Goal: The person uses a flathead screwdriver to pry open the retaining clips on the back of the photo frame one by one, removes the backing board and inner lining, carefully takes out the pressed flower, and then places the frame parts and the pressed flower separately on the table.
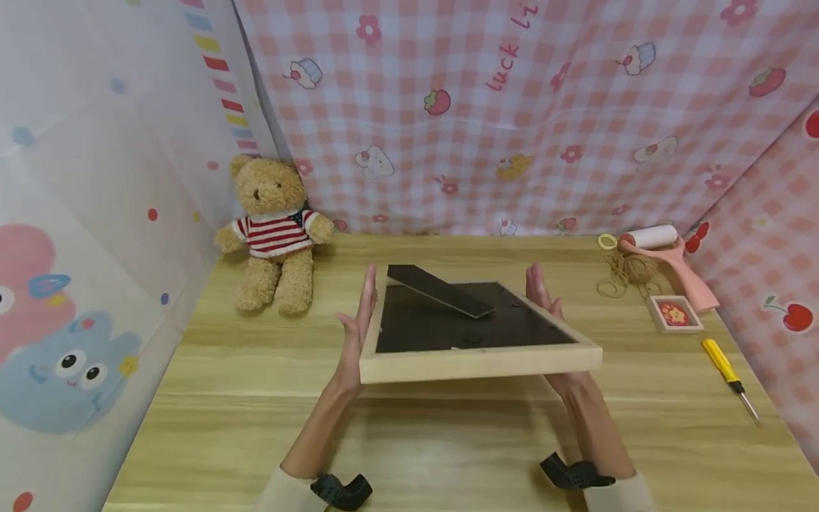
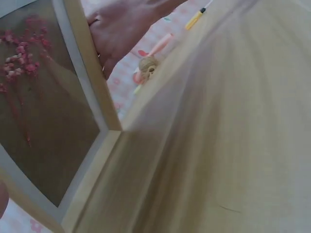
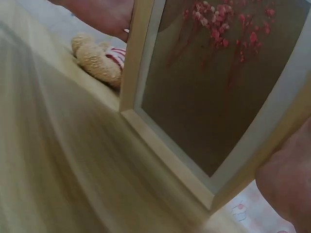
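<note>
1. The step in hand looked like a two-handed carry or turn of a picture frame [image 1: 480, 361], back uppermost; whether it was rising, lowering or paused I could not tell.
2. The left hand [image 1: 358, 334] lay flat along the frame's left side, fingers straight and pointing far. The right hand [image 1: 542, 290] braced the right side, its fingers also stretched far, though the frame hid part of its palm. The frame was pressed between the two, with neither hand seen curled round it.
3. The next move seemed to call for equal pressure from both sides and a steady tilt, as a slackened palm could let it slip.
4. The frame was over the middle of the tabletop [image 1: 256, 398], apparently clear of it. Its black backing [image 1: 422, 323] faced up; its front, with pink flowers [image 2: 22, 60], faced down.
5. The near edge ran left to right. Foreshortening hid which way the frame's long axis lay. The support leg [image 1: 441, 291] slanted from far left to near right across the backing.
</note>
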A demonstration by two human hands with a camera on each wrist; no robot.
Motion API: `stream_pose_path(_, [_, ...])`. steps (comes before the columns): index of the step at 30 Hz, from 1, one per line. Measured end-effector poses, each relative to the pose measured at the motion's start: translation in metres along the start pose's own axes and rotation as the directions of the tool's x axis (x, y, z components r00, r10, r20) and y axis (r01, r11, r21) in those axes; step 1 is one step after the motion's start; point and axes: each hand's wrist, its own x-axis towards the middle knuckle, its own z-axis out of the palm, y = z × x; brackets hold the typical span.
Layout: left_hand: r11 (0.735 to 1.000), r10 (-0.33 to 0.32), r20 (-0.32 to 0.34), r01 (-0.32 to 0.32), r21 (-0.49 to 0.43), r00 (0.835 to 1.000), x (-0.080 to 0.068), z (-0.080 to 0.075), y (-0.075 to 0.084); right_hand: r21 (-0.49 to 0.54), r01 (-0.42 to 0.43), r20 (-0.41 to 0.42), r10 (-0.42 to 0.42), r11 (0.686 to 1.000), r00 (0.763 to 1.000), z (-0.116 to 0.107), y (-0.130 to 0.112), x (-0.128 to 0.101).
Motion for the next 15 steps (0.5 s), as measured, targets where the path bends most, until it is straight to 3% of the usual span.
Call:
stream_pose_path(4, [0.993,-0.122,-0.004,0.122,0.005,0.993,-0.008,0.006,0.028,-0.067,-0.046,-0.038,0.044,0.997,0.998,0.024,-0.02,-0.002])
stream_pose_path(7, [0.977,-0.213,-0.029,0.213,0.014,0.977,-0.009,0.01,0.042,-0.077,-0.065,-0.057,0.061,0.995,0.997,0.021,-0.013,-0.004])
stream_pose_path(12, [0.944,-0.331,-0.046,0.33,-0.023,0.943,-0.012,0.009,0.042,0.004,-0.087,-0.046,0.087,0.996,0.995,-0.041,0.062,-0.008])
stream_pose_path(15, [0.933,-0.359,-0.064,0.357,-0.046,0.931,-0.014,0.007,0.038,-0.036,-0.162,-0.057,0.16,0.986,0.985,-0.071,0.102,-0.011])
